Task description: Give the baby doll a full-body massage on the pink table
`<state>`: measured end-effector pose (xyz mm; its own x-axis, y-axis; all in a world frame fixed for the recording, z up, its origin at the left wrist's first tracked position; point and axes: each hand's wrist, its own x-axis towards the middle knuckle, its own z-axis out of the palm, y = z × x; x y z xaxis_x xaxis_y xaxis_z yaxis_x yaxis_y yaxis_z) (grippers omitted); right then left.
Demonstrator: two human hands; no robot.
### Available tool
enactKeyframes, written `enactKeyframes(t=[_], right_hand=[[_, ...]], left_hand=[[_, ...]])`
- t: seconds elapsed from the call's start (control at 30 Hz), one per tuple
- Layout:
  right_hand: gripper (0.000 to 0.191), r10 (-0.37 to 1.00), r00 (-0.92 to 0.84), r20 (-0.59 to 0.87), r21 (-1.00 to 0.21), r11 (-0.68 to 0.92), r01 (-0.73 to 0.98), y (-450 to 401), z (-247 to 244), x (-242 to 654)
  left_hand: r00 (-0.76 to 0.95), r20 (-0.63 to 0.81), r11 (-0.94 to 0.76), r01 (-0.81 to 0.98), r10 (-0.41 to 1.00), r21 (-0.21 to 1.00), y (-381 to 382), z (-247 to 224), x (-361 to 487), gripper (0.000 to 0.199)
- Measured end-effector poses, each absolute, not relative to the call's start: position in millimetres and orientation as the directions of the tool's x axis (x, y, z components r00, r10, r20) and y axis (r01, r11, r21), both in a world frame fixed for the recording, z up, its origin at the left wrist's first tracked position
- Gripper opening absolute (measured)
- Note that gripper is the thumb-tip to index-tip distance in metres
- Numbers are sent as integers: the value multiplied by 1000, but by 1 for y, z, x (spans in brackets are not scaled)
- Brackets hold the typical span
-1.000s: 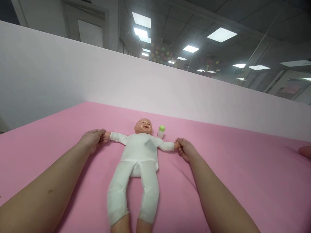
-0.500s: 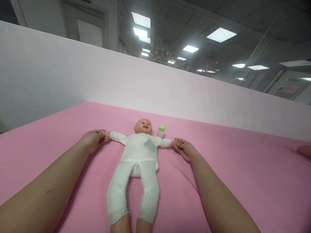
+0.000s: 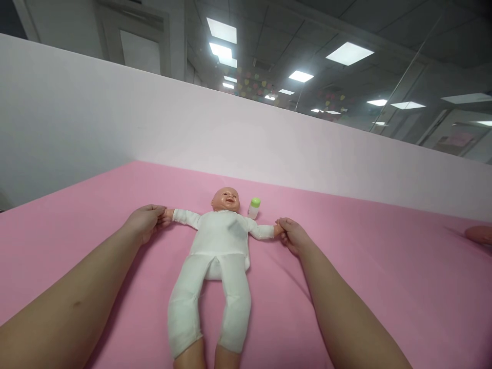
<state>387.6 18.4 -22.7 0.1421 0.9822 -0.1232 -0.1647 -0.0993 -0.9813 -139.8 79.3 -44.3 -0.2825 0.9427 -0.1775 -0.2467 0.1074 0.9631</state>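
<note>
A baby doll with a white cloth body lies on its back on the pink surface, its head toward the far wall. Its arms are stretched out to both sides, and its lower legs run out of the bottom of the view. My left hand is closed around the doll's hand on the left. On the other side, my right hand grips the doll's other hand between thumb and fingers. A small bottle with a green cap lies or leans beside the doll's head; which one, I cannot tell.
A pale wall rises behind the pink surface. Above it, a glass pane with heart stickers shows lit ceiling panels. At the far right edge lies a partly visible brownish-pink object.
The doll's arm in my right hand has bent slightly and dropped a little lower at the wrist. My left hand stays almost in place. The view has shifted very slightly.
</note>
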Motion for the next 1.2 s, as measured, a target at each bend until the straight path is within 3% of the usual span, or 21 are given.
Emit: enactKeyframes(t=[0.2,0.33,0.5,0.7,1.0,1.2], right_hand=[[14,979,149,-141,-976,-112,-189,20,-24,386],[22,982,110,-156,-966,-128,-226,18,-23,389],[32,990,14,-142,-951,-133,-279,16,-25,397],[30,993,-33,-110,-978,-114,-176,14,-22,396],[38,988,91,-125,-988,-117,-97,13,-17,383],[16,970,186,-158,-980,-131,-150,15,-16,379]], left_hand=[[-280,-205,130,-264,938,956,80,-43,-138,26],[-249,-194,118,-289,949,950,80,-43,-138,34],[-171,-151,99,-282,974,954,80,-46,-144,27],[-183,-138,86,-269,973,959,83,-51,-149,23],[-298,-180,100,-267,937,959,77,-41,-141,9],[-299,-212,132,-266,930,955,75,-38,-138,16]])
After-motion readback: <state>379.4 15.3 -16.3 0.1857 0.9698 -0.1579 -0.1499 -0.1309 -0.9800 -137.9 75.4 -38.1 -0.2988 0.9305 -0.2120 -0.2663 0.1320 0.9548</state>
